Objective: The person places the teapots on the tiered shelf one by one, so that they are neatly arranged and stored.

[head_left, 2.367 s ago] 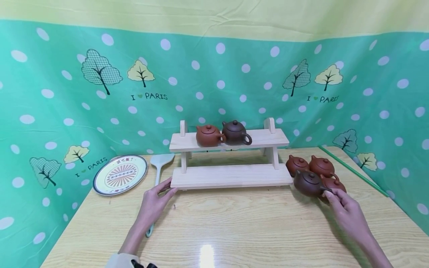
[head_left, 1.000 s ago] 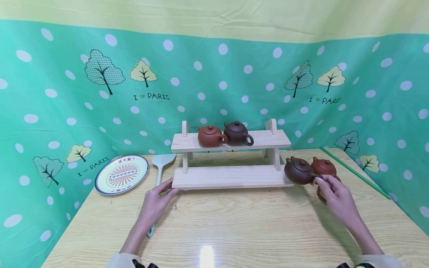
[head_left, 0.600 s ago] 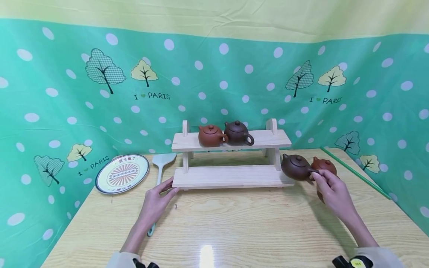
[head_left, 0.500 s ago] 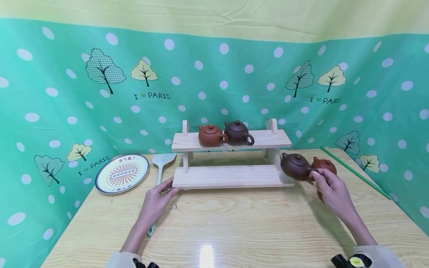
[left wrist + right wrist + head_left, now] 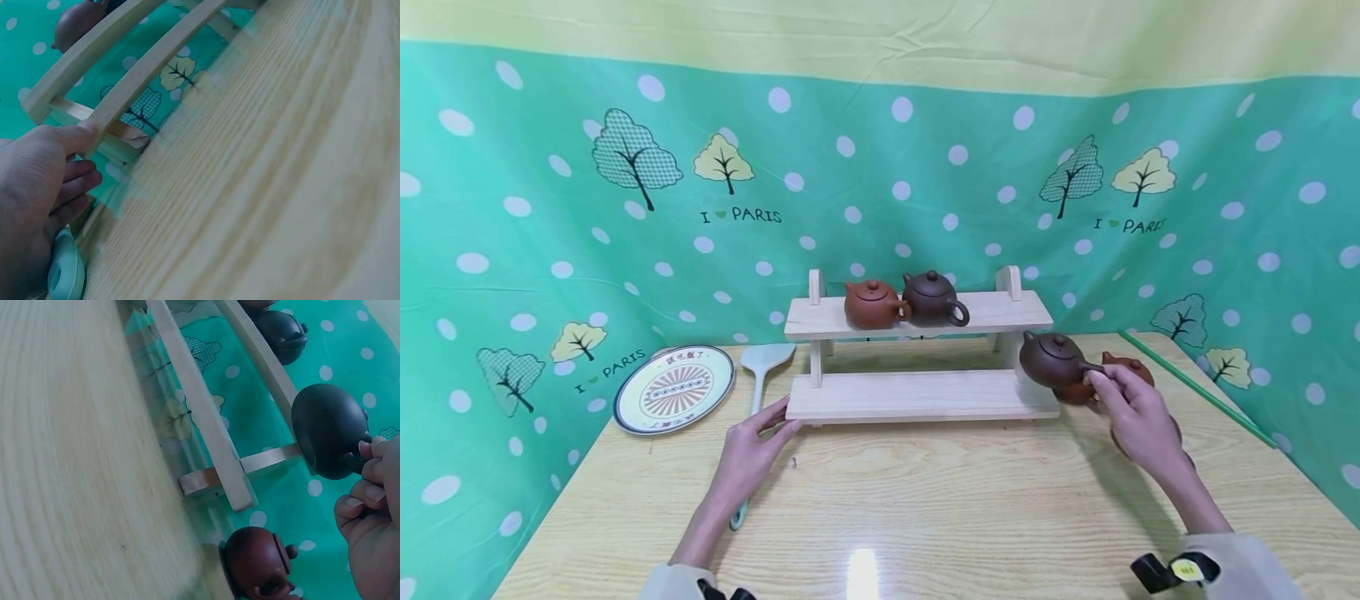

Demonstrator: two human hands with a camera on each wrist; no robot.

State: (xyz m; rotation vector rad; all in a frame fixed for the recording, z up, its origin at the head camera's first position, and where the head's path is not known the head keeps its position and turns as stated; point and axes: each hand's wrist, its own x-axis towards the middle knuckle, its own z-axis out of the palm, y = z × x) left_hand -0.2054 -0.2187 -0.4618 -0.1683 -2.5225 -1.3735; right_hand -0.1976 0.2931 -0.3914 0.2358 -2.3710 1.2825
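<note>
With my right hand (image 5: 1138, 421) I pinch the handle of a dark brown teapot (image 5: 1051, 360), raised at the right end of a two-tier wooden shelf (image 5: 917, 398). In the right wrist view this teapot (image 5: 328, 431) overlaps the end of the upper board. My left hand (image 5: 747, 450) grips the left end of the lower board, thumb on its edge (image 5: 31, 187). On the upper tier stand a reddish-brown teapot (image 5: 871, 305) and a second dark teapot (image 5: 928, 298), side by side. Reddish teapots (image 5: 1075, 394) on the table are partly hidden behind my right hand and the held teapot.
A white spatula (image 5: 762, 358) lies left of the shelf, its handle beside my left wrist. Further left is a patterned plate (image 5: 673, 390). A green stick (image 5: 1195, 387) lies along the right side of the table. A green dotted curtain (image 5: 895, 225) hangs behind.
My right hand has lifted the dark teapot up and leftward from among the reddish teapots to the shelf's right end. My left hand has stayed on the shelf.
</note>
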